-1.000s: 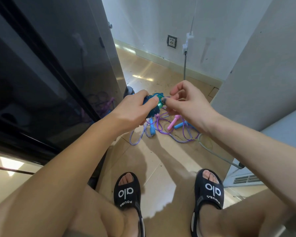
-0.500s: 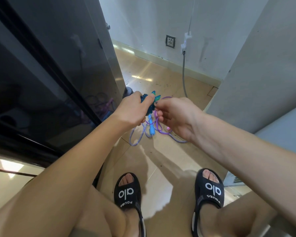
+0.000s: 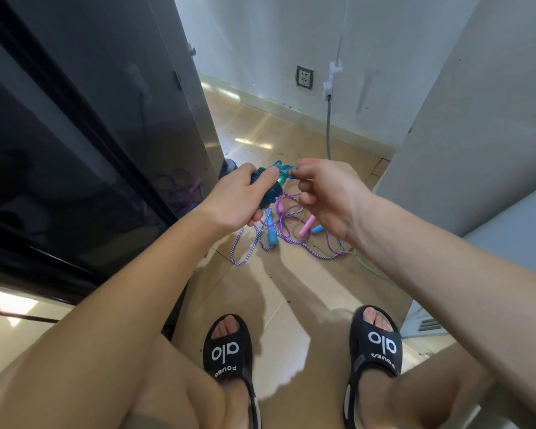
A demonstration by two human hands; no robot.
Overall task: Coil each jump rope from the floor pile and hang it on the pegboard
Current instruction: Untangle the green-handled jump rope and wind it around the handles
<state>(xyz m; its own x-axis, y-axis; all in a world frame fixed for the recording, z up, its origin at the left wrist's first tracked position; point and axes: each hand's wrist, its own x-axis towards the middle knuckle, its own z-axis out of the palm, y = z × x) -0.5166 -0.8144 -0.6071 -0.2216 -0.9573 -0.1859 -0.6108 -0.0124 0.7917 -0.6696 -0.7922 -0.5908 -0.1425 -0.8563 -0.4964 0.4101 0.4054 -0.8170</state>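
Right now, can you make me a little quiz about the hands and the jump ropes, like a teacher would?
1. True or false: the left hand grips the blue coiled rope.
2. What does the right hand do? A) lies flat on the floor B) pinches the rope's end beside the coil C) holds a sandal
3. Fill in: the pink handle lies on the ____ among the purple rope.

Key: 1 true; 2 B; 3 floor.
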